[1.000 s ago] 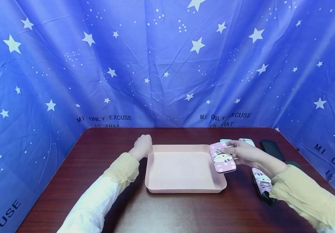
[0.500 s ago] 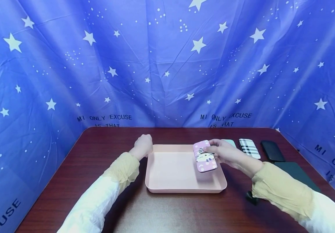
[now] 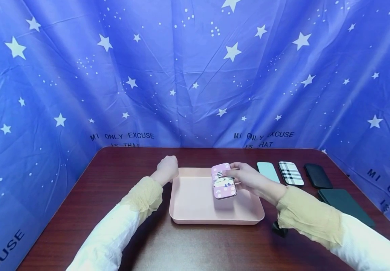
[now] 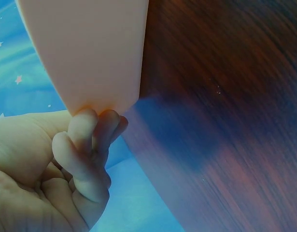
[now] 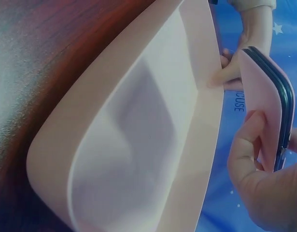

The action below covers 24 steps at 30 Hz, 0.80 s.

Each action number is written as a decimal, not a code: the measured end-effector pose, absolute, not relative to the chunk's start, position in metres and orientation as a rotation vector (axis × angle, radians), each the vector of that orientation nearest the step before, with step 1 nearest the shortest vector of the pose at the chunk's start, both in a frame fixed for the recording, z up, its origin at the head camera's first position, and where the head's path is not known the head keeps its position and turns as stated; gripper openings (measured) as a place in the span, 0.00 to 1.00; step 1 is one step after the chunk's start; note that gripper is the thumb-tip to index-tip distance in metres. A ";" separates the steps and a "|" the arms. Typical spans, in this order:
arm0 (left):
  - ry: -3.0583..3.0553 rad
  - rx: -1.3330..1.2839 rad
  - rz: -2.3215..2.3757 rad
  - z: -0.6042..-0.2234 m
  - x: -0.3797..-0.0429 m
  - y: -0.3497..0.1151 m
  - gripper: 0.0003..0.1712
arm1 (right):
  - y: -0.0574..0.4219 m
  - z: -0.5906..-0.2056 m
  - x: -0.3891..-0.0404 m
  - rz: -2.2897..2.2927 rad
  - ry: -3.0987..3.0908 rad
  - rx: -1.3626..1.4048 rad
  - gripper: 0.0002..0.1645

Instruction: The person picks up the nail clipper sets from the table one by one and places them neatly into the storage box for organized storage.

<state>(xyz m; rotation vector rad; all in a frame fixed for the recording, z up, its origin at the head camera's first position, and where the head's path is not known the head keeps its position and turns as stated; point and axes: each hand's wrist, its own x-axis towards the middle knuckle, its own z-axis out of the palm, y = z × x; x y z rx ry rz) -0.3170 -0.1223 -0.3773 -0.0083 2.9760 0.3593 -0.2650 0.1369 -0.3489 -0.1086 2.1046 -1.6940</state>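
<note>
In the head view, my right hand [image 3: 252,180] pinches a flat pink case [image 3: 223,182] with rounded corners, white dots and a cartoon print. The case is held tilted above the pink tray [image 3: 216,222], over its right half, and casts a shadow inside. From the right wrist, the case [image 5: 264,96] shows a plain pink face and a dark seam along its edge, with fingers curled about its lower end. My left hand [image 3: 166,169] grips the tray's far left corner. In the left wrist view, that hand [image 4: 80,154] pinches the tray wall [image 4: 90,53] between thumb and fingers.
On the right side of the brown table [image 3: 120,165] lie a mint-green case [image 3: 267,171], a plaid case [image 3: 290,173], a black case [image 3: 318,175] and a dark green flat case [image 3: 345,206]. A small black item [image 3: 279,229] shows beside the right sleeve. Blue star-printed cloth surrounds the table.
My right hand has carried the pink case leftward from the tray's right edge to over its inside. The mint-green and plaid cases have come into fuller view. My left hand stays at the corner.
</note>
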 end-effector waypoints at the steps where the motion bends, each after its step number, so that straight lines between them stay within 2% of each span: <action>1: 2.975 -0.009 0.359 -0.377 -0.317 -0.122 0.09 | 0.135 -0.349 -0.266 -1.692 2.110 -0.107 0.26; 11: 2.975 -0.006 0.356 -0.378 -0.317 -0.123 0.09 | 0.114 -0.357 -0.275 -1.660 2.112 -0.054 0.26; 18: 2.975 -0.007 0.351 -0.378 -0.318 -0.121 0.10 | 0.096 -0.364 -0.275 -1.670 2.083 -0.064 0.22; 24: 2.980 -0.030 0.347 -0.378 -0.318 -0.121 0.09 | 0.080 -0.370 -0.273 -1.638 2.116 -0.091 0.23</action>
